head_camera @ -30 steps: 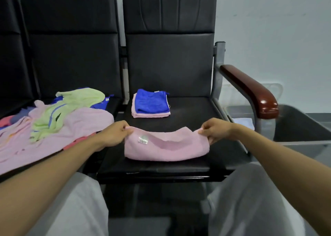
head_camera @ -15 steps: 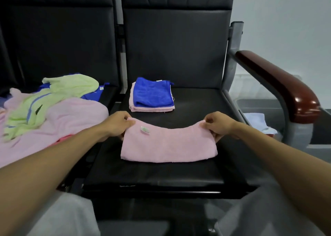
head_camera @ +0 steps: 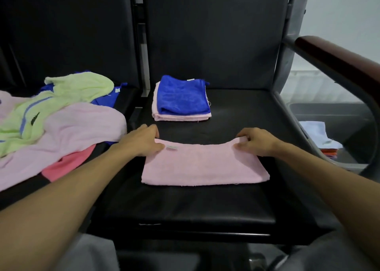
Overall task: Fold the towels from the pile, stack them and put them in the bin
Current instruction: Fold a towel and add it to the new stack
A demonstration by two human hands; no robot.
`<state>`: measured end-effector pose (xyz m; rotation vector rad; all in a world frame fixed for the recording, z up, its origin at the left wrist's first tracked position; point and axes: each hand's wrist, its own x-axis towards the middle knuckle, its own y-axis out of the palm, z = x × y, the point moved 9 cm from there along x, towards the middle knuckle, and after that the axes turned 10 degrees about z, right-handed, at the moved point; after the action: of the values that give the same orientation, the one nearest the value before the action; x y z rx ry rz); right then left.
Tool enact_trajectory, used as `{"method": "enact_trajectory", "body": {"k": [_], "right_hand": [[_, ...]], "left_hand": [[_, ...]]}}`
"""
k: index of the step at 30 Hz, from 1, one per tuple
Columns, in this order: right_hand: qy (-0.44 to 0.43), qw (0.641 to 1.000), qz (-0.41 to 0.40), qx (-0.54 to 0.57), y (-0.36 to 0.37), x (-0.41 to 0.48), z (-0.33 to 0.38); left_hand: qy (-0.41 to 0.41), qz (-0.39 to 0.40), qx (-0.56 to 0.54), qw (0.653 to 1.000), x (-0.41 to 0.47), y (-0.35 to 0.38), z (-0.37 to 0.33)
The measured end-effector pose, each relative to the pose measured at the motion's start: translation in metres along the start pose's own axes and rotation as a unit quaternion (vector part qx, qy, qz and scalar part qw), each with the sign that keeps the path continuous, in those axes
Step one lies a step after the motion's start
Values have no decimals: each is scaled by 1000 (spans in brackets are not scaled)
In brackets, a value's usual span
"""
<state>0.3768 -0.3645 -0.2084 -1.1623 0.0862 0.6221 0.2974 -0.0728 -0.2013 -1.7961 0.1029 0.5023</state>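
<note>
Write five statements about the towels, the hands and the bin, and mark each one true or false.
1. The left hand and the right hand each grip a far corner of the front pink towel. True.
2. The blue towel lies beneath a folded pink towel. False: the blue towel lies on top of it.
3. The unfolded pile sits to the person's right. False: it lies on the left seat.
4. The bin holds a light blue cloth. True.
5. A green towel lies on top of the pile. True.
</note>
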Motion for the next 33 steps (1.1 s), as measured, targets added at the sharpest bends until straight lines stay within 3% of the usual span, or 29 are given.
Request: {"method": "enact_trajectory", "body": {"k": [5, 11, 19, 23, 27, 33], "right_hand": [[5, 1000, 30, 5, 6, -1, 10], [-8, 997, -16, 72, -9, -5, 9], [71, 976, -14, 207, -3, -10, -17], [126, 977, 47, 165, 7, -15, -15], [145, 977, 95, 127, 21, -22, -13], [93, 974, 160, 134, 35, -25, -9]], "left_hand": [[11, 16, -35, 999, -3, 3, -8], [7, 2, -125, 992, -9, -1, 1], [-41, -32, -82, 995, -15, -6, 16], [-90, 25, -64, 994, -23, -5, 25], [-90, 101, -75, 988, -39, 4, 35], [-4, 66, -113, 991, -56, 6, 26]]}}
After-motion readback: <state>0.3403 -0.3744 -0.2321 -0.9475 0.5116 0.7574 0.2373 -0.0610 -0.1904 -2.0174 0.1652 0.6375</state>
